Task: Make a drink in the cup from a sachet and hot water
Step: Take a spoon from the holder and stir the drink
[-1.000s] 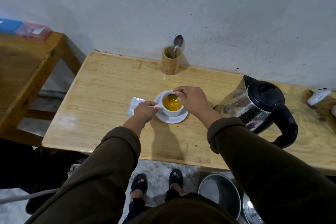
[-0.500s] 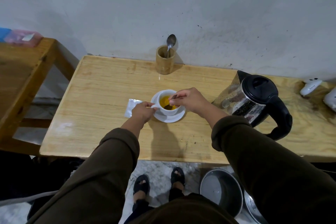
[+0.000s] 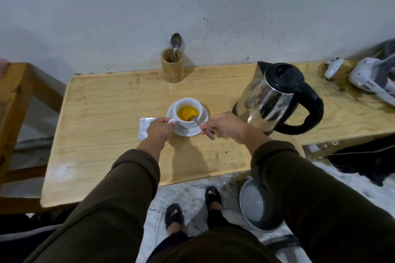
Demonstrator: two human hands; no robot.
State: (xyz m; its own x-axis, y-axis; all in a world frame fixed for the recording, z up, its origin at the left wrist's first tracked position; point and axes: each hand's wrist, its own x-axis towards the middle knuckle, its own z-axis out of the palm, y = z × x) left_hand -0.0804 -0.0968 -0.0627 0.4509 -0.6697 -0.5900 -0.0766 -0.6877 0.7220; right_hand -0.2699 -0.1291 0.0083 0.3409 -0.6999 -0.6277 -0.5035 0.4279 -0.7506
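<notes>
A white cup (image 3: 185,124) with yellow-orange liquid stands on a white saucer (image 3: 204,113) in the middle of the wooden table (image 3: 106,102). My left hand (image 3: 159,129) pinches the cup's handle on its left side. My right hand (image 3: 226,125) holds a metal spoon (image 3: 199,125) by its handle, with the bowl dipped in the liquid at the cup's right rim. A silver sachet (image 3: 143,127) lies flat on the table, partly hidden under my left hand. The steel kettle (image 3: 271,98) with black lid and handle stands to the right of the cup.
A bamboo holder (image 3: 172,68) with another spoon stands at the wall behind the cup. White devices (image 3: 372,77) lie at the table's far right. A second wooden table (image 3: 12,100) is on the left. A metal pot (image 3: 254,205) sits on the floor by my feet.
My right hand has pulled back from over the cup toward me and to the right, tilting the spoon against the rim. The left hand stays on the handle. The camera view has shifted.
</notes>
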